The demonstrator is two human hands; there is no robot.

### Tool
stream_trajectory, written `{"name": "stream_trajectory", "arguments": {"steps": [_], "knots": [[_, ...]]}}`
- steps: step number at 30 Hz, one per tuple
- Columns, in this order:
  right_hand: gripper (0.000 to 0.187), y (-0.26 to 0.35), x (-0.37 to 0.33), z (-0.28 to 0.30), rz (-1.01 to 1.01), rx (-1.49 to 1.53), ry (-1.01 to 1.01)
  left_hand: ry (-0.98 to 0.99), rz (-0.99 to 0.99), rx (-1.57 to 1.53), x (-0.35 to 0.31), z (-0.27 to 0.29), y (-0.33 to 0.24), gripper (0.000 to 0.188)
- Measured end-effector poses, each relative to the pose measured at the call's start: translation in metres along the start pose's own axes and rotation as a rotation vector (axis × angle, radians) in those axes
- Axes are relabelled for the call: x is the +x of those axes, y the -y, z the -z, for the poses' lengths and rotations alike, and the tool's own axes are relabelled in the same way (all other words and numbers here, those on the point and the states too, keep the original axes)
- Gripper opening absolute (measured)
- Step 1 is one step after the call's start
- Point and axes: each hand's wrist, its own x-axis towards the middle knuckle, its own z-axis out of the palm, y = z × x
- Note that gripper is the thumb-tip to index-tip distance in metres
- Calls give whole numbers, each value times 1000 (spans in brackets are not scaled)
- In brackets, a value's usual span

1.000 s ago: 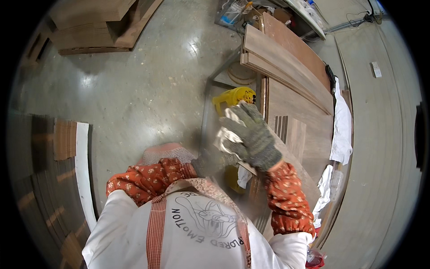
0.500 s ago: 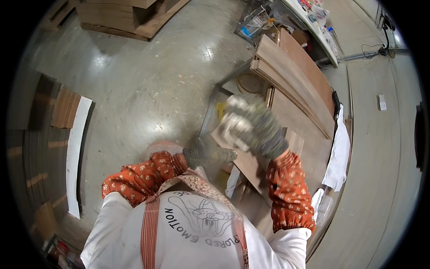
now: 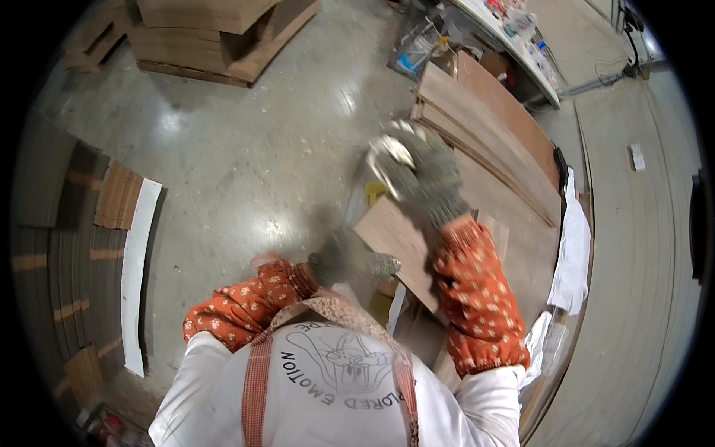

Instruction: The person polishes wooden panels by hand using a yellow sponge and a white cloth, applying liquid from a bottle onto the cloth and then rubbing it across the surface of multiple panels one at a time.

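My right hand [image 3: 417,167], in a grey-green knit glove with whitish finger coating, is raised over the far left edge of a wood-grain panel [image 3: 402,238]. Its fingers are curled in; what they close on, if anything, is hidden. Close to the panel's near left edge is my left hand [image 3: 342,261], gloved alike. One gloved finger points right at that edge, while the rest of the hand is smeared by motion. I cannot make out whether it grips the panel. A yellow thing [image 3: 375,192] shows just beyond the panel's far left corner.
Several long wood-grain boards [image 3: 484,153] lie stacked at the right. White cloth [image 3: 570,253] hangs along the right edge. Flat cardboard stacks [image 3: 74,246] stand at the left, with a white strip [image 3: 140,276] beside them. More cardboard [image 3: 201,45] rests at the far left; a cluttered table [image 3: 514,33] stands far right.
My right hand has moved up and slightly away from me, uncovering more of the panel. My left hand stays beside the panel's near left edge. The view has shifted slightly.
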Motion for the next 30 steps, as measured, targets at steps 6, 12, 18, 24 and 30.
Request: {"name": "stream_trajectory", "arguments": {"steps": [6, 12, 18, 24, 30], "knots": [[33, 49, -57, 10, 103, 160, 12, 249, -86, -233, 5, 6, -16, 39], [30, 39, -35, -9, -173, 48, -71, 363, 74, -600, 7, 0, -14, 49], [33, 23, -93, 37, -245, 89, -383, 546, -330, -243, 12, 15, 18, 59], [47, 72, -146, 21, -510, 203, -265, 412, -246, -395, 65, 5, 42, 41], [31, 77, -197, 15, -609, -236, -215, 489, 250, -805, 63, -9, -15, 46]]}}
